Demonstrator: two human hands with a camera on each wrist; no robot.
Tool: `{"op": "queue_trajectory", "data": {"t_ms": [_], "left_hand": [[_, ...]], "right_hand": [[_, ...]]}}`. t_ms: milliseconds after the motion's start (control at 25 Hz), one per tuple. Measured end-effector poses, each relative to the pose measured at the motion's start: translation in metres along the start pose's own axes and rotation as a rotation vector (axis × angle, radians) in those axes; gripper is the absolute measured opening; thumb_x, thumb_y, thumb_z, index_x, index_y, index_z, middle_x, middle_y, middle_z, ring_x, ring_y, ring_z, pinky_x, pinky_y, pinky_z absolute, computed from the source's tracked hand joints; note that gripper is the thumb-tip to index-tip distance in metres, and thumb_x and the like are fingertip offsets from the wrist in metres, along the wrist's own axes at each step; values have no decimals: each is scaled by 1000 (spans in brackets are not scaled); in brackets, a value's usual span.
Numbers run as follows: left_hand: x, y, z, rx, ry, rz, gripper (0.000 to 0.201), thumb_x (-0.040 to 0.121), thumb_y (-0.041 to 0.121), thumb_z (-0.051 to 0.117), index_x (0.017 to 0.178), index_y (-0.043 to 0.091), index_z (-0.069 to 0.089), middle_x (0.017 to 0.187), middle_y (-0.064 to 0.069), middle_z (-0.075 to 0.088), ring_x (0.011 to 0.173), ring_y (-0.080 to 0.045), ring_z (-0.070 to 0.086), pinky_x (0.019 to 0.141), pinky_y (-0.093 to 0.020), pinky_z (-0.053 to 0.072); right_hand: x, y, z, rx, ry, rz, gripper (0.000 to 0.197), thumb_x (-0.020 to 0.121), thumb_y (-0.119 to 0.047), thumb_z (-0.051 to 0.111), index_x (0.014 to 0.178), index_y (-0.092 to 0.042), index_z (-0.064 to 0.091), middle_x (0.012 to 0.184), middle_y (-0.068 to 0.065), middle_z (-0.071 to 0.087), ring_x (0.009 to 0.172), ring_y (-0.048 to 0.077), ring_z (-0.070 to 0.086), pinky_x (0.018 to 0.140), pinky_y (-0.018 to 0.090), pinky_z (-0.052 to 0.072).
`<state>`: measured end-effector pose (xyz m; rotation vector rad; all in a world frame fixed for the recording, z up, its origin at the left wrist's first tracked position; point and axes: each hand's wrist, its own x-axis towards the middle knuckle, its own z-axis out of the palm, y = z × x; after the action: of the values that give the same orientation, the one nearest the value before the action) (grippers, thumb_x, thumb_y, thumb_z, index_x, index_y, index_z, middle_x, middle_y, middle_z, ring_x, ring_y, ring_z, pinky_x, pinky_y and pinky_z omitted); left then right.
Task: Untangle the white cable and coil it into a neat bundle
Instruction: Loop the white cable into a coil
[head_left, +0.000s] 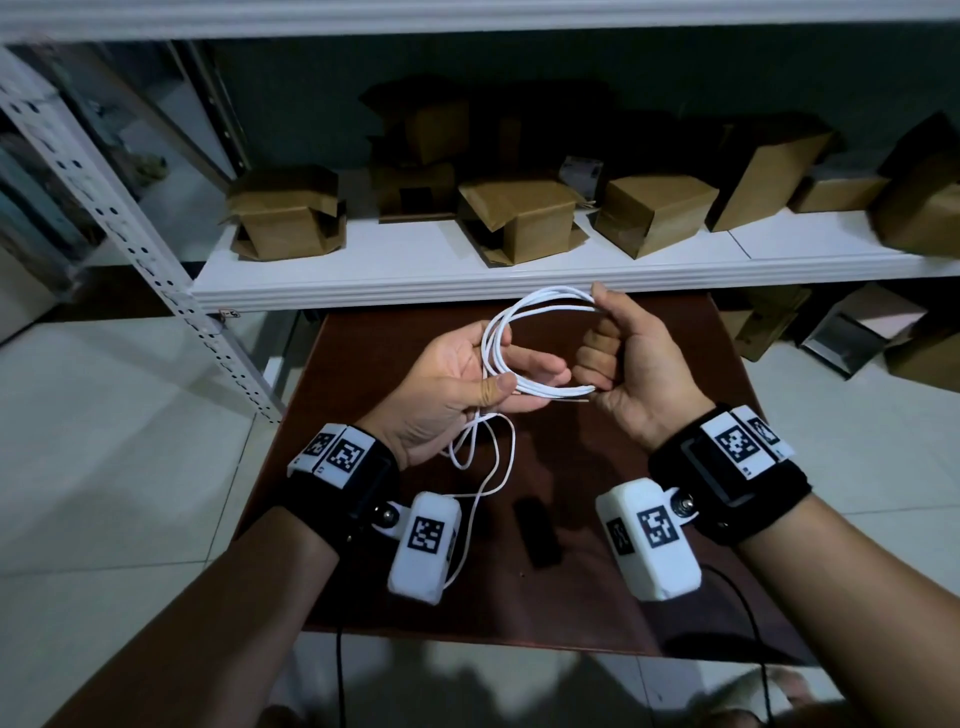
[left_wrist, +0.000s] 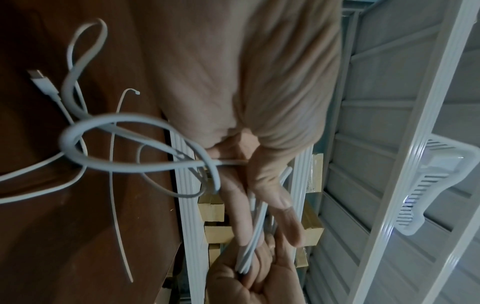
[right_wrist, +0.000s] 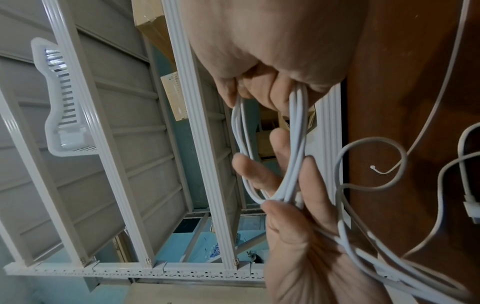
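Cable (head_left: 540, 312) is up in the air between both hands, held over a dark brown table (head_left: 727, 545). It's the white one, already wound into a few loose loops. The left hand (head_left: 441, 384) is palm up with the fingers mostly straight and poking through the loops, and its thumb (head_left: 496, 391) presses the strands down against the fingers, so basically a pinch on the near side of the coil. The right hand (head_left: 631, 364) is curled round the opposite side of the loops, with the thumb and forefinger nipping the top strands and the other fingers folded in toward the palm.

From the left hand the rest of the cable hangs down in a couple of slack, twisty loops (head_left: 480, 447) and trails onto the table. In the left wrist view a connector plug (left_wrist: 43, 83) lies on the wood, and a thin white cable tie (left_wrist: 114, 174) sits right beside it. A small black object (head_left: 537, 532) rests on the table between the two wrists, can't tell what it is.

Behind the table there's a white metal shelf (head_left: 467, 286) with a bunch of cardboard boxes (head_left: 519, 218) on it
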<state>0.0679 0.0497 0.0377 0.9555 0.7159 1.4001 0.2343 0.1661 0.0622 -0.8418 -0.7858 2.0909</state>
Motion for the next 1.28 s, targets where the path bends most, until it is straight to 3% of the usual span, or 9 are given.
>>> {"op": "queue_trajectory", "data": {"t_ms": [280,440,640,760,880,1000,1080,1160,1280], "left_hand": [[0,3,-1,34,107,-14,25,91,-1,60,112,4,48,101,-23,76,116,-48,69,96,-48,61],[0,5,-3,54,195,-51,17,98,-8,52,108,4,47,80,-13,70,104,-45,74,81,-39,65],[-3,9,-10,164,212,-113,19,96,-14,54,104,3,49,78,-19,64,99,-47,75,77,-37,66],[-3,8,-15,257,189,-143,21,96,-19,52,103,2,51,76,-20,64,98,-48,75,80,-42,66],[-5,4,-18,384,118,-248,19,96,-20,54,108,-4,52,75,-19,68,99,-52,73,82,-46,65],[-7,-6,-13,556,-7,-402,21,97,-18,55,113,-4,53,74,-15,72,97,-53,73,73,-38,66],[-9,-16,-9,606,-69,-487,25,97,-17,54,107,6,50,73,-13,73,93,-49,73,68,-33,64],[-9,-23,-5,641,-93,-541,29,98,-16,54,105,10,42,72,-11,72,91,-45,71,67,-31,62],[-7,-23,-3,653,-117,-553,33,99,-14,55,118,4,37,75,-14,72,89,-44,70,68,-33,64]], "right_hand": [[0,6,2,12,3,-27,53,96,-30,66,58,-25,29,53,-7,14,39,8,11,32,21,14],[0,5,-2,-27,-123,123,52,98,-39,57,58,-22,28,47,-6,17,44,11,7,42,24,7],[-6,-1,-5,-121,-221,176,35,93,-38,58,69,-14,48,59,-1,35,55,15,20,54,27,22],[-8,-5,-5,-361,-248,172,29,88,-36,63,75,-10,58,66,5,39,56,18,42,60,27,35],[-7,-8,-8,-702,-344,157,16,92,-22,65,84,-7,63,68,11,50,63,21,56,59,23,47],[-10,0,-8,-1106,-489,113,8,90,-9,72,88,-2,68,70,16,61,60,19,60,57,23,48],[-13,12,-7,-1224,-567,153,18,89,-21,73,79,-8,68,66,14,61,58,22,56,56,28,43],[-13,23,-6,-1306,-588,195,39,90,-46,69,69,-13,67,58,8,56,53,21,47,54,32,36],[-9,31,-6,-1548,-578,123,68,78,-80,60,58,-15,65,52,2,50,51,17,38,57,35,29]]}}
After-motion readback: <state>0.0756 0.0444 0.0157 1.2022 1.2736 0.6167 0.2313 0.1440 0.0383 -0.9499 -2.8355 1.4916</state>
